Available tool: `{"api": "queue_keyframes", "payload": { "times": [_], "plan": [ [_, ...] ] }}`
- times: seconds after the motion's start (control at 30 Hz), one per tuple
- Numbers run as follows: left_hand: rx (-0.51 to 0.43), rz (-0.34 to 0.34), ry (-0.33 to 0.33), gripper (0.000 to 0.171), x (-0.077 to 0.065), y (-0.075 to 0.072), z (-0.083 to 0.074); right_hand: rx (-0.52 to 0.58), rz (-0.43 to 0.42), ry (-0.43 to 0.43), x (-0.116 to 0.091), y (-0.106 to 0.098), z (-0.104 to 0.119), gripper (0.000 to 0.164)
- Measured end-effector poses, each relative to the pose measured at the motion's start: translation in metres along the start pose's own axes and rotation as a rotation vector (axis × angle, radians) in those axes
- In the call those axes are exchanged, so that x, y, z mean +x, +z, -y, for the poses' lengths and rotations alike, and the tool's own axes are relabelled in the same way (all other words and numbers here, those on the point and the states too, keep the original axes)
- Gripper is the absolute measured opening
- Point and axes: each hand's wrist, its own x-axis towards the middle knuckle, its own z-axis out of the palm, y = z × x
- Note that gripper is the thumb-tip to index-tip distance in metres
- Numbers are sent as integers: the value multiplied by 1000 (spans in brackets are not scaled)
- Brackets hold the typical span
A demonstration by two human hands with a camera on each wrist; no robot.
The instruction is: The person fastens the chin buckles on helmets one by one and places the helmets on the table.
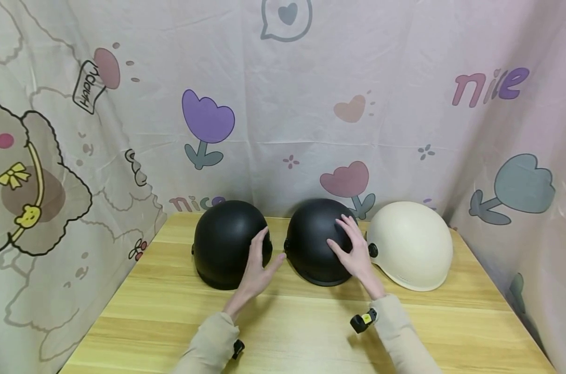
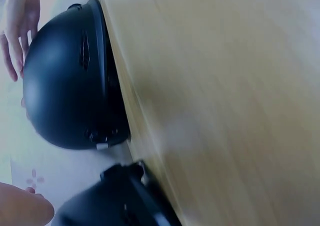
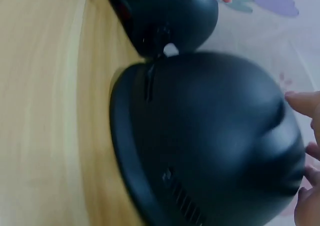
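Two black helmets and a cream one stand in a row on the wooden table. My left hand (image 1: 257,270) is by the right side of the left black helmet (image 1: 228,241). Its fingers are extended and its thumb points toward the middle black helmet (image 1: 311,244); I cannot tell whether it touches either one. My right hand (image 1: 356,252) is at the upper right of the middle helmet, thumb and fingers spread. In the right wrist view its fingertips (image 3: 295,97) lie at the dome's surface, contact uncertain. The cream helmet (image 1: 411,241) sits just right of that hand.
The wooden table (image 1: 301,332) reaches back to a printed cloth (image 1: 283,104), which also hangs along both sides. Small black cameras are strapped at the left wrist (image 1: 237,348) and the right wrist (image 1: 363,320). Black side fittings (image 1: 373,250) jut from the helmets.
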Motion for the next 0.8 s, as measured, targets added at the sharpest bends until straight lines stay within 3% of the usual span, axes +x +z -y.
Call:
{"api": "queue_keyframes", "payload": {
  "times": [0.2, 0.47, 0.6, 0.8],
  "plan": [
    [-52, 51, -105, 78, 10, 20, 0, 13, 26, 202, -5, -10, -15, 67],
    [-93, 91, -199, 78, 25, 40, 6, 154, 105, 388, -7, -22, -23, 73],
    [-109, 88, -228, 79, 31, 48, 9, 239, 130, 440, -9, -25, -27, 70],
    [-147, 97, -306, 85, 36, 56, 13, 274, 122, 428, -14, -18, -41, 67]
  ]
}}
